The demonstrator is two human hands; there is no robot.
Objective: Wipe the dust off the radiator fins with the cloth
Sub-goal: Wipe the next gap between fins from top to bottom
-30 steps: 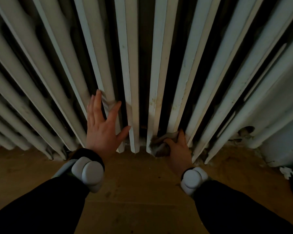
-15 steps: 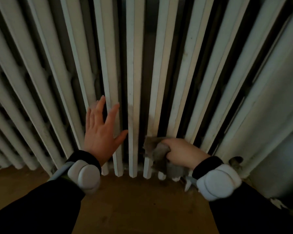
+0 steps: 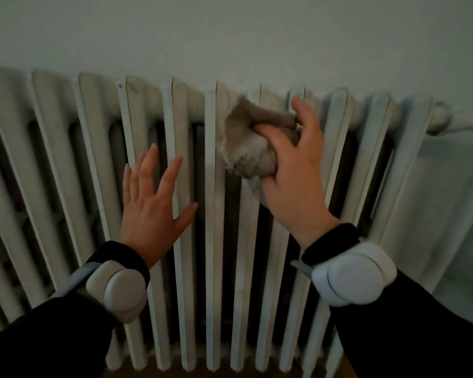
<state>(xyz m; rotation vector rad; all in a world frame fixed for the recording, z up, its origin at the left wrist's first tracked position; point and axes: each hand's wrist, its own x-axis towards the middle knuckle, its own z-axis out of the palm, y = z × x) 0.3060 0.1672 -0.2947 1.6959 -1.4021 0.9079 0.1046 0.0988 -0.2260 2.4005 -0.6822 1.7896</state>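
Nearest the camera, two dark sleeves: left sleeve (image 3: pixel 38 336) low at the left, right sleeve (image 3: pixel 421 336) low at the right. At each wrist a pale rounded band, left wristband (image 3: pixel 118 290) and right wristband (image 3: pixel 352 274).

Just beyond, the left hand (image 3: pixel 150 211), released, fingers (image 3: pixel 148 170) straight and spread, holding nothing. Palm toward the radiator (image 3: pixel 210 268), about halfway up the fins; pressed on the metal or just off it, cannot tell.

Higher and to the right, the right hand (image 3: pixel 295 181), grasping the cloth (image 3: pixel 246 143). Thumb and fingers (image 3: pixel 271 135) curled into a bunched grey-beige wad, one finger reaching up past it toward the fin tops. Cloth against the upper part of the fins near the middle of the radiator, just below the rounded tops. Wad and hand together hiding a stretch of a few fins and the gaps between them.

Behind both hands, white upright fins side by side with dark slots between, paint dull and marked near the tops. Under the fin feet, a thin strip of brown floor (image 3: pixel 115 374).

At the far right, a pale pipe (image 3: pixel 464 121) leaving the top corner of the radiator sideways. Below it a pale blurred surface, too indistinct to name.

Farthest back, plain pale wall (image 3: pixel 230 31) above the radiator.
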